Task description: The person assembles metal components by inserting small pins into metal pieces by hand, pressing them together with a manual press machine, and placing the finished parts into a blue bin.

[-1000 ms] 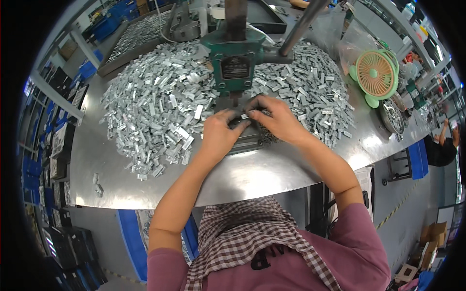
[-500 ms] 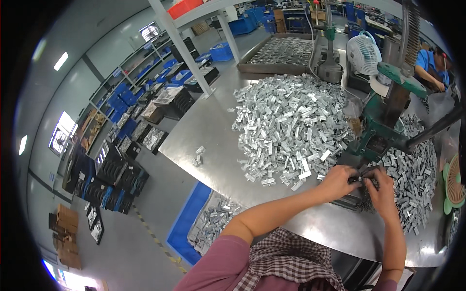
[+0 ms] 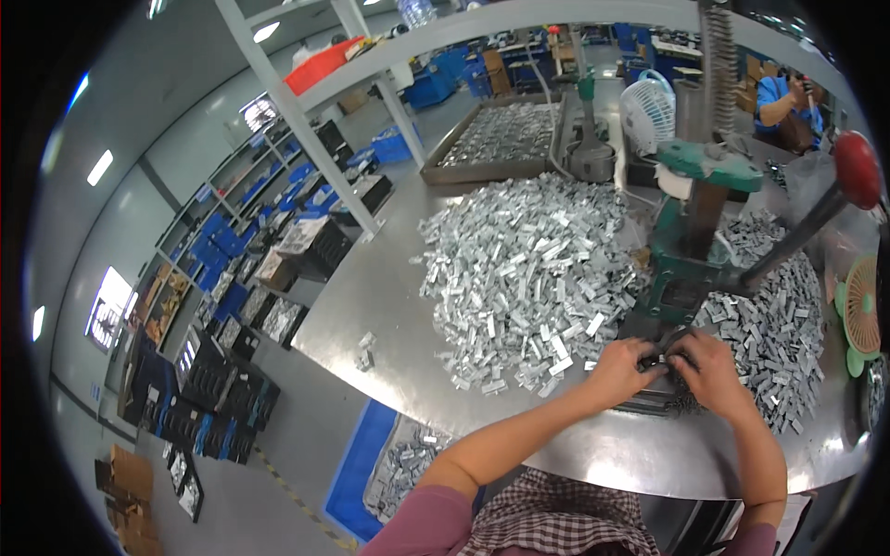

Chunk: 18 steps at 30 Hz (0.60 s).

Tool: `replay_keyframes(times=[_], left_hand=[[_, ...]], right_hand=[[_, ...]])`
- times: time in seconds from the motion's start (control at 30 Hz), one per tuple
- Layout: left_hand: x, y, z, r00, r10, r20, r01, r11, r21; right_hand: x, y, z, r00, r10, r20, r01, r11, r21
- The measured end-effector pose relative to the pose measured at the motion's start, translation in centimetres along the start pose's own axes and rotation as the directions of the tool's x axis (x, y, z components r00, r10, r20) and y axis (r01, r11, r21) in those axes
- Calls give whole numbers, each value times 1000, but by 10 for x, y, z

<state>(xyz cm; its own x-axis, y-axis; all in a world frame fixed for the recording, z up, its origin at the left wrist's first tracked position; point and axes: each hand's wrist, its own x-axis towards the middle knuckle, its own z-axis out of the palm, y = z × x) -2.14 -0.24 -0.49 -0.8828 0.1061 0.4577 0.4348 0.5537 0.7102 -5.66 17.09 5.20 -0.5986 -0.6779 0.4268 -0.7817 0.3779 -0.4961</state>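
My left hand [image 3: 623, 372] and my right hand [image 3: 709, 372] meet at the foot of a green hand press [image 3: 681, 273]. The fingers of both are closed and bent inward, and their dark fingertips almost touch. A small bright bit shows between them, too small to make out. Left of the press lies a big heap of small silvery metal parts [image 3: 528, 278]. A second heap of similar metal parts [image 3: 774, 338] is by my right hand. The press's lever [image 3: 793, 241] rises to the right and ends in a red knob [image 3: 858, 170].
A shallow tray of metal parts [image 3: 505, 139] sits at the back of the steel table [image 3: 371, 296]. A blue bin [image 3: 357, 473] stands below the left edge. Two fans, one pale blue [image 3: 647, 111] and one green-orange [image 3: 862, 306], flank the press. Another person [image 3: 788, 107] is at far right.
The view has shifted, so more of the rack and the red lever knob show. Both hands stay together at the press's foot. The far person's hand has risen.
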Motion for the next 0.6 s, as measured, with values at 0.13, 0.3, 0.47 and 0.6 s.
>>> replay_keyframes(times=[0.13,0.3,0.47,0.6], left_hand=[[-6,7,2,998,-44,44,46,999,-28],[-7,1,1,999,-43,-26,43,999,24],[-4,-3,-19,981,-98,-169,117,987,111],[7,-5,-20,975,-172,-138,183,981,70]], right_hand=[[-12,-4,2,996,-86,-30,83,992,-98],[-38,6,25,977,-186,-104,145,939,-313],[-37,-10,1,944,-21,-328,-8,996,-89],[20,-37,-67,697,13,-717,203,955,215]])
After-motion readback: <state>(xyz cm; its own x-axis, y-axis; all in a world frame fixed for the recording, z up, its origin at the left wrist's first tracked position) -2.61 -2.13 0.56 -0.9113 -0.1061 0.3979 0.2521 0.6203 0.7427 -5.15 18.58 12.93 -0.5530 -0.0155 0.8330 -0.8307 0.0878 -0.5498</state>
